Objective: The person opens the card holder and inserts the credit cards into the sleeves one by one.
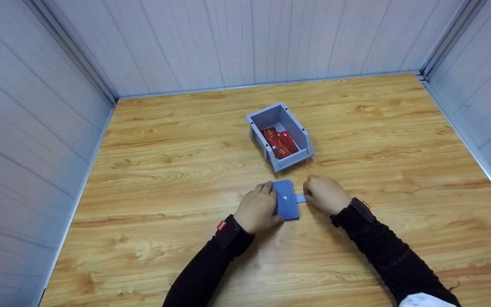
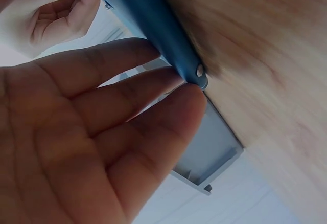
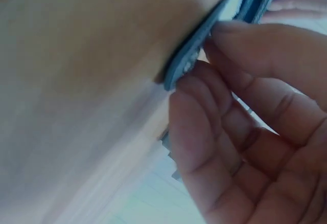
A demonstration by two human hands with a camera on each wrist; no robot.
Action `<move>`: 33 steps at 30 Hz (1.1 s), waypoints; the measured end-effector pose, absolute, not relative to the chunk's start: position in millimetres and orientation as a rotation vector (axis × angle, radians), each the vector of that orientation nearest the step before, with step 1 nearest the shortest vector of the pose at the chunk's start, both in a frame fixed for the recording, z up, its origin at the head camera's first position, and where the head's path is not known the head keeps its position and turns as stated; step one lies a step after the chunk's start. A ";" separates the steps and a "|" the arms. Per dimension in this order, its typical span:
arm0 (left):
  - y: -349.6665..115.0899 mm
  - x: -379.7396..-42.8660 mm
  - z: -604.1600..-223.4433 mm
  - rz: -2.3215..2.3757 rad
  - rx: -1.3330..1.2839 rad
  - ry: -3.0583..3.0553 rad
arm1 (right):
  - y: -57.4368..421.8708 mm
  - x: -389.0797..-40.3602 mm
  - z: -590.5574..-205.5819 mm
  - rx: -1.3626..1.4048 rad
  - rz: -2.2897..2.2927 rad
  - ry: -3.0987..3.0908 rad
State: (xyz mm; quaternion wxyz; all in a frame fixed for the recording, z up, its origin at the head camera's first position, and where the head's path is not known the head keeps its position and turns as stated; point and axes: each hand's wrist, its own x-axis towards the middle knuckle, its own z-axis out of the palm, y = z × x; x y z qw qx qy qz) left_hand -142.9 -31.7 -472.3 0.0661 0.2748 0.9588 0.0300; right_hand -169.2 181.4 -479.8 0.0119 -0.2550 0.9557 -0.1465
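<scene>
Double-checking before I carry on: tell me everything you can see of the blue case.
The blue case is a flat, leather-like rectangle with a small bright spot mid-cover and a metal stud near one end. It lies, apparently closed, on the wooden table, nearer than the grey bin. A paler strap juts, unfastened, from its right side. The left hand rests on its left part; the right hand pinches the strap.

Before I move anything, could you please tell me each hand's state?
Left hand: open, fingers touching the blue case.
Right hand: closed, pinching the case's blue strap.
</scene>
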 end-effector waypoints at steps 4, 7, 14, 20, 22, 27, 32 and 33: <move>-26.0 -141.1 -471.6 0.076 0.856 2.935 | 181.0 -167.8 -482.4 -0.849 -0.466 2.996; -17.3 -136.8 -472.2 0.069 0.885 3.000 | 181.4 -166.0 -485.1 -0.915 -0.454 3.017; 4.1 -127.4 -477.4 -0.066 0.880 3.048 | 181.8 -154.8 -487.2 -1.027 -0.395 3.048; 11.7 -126.1 -477.2 -0.118 0.862 3.018 | 181.4 -152.8 -487.0 -1.043 -0.417 3.067; 12.1 -126.5 -476.4 -0.099 0.865 3.014 | 181.6 -152.9 -487.2 -1.045 -0.432 3.071; 8.7 -126.8 -472.9 -0.007 0.886 3.035 | 182.2 -152.8 -486.8 -1.038 -0.451 3.075; -1.6 -124.7 -464.9 0.096 0.931 3.091 | 182.5 -153.4 -487.0 -1.031 -0.446 3.067; -4.0 -124.3 -463.4 0.116 0.942 3.104 | 182.6 -153.6 -487.0 -1.035 -0.443 3.067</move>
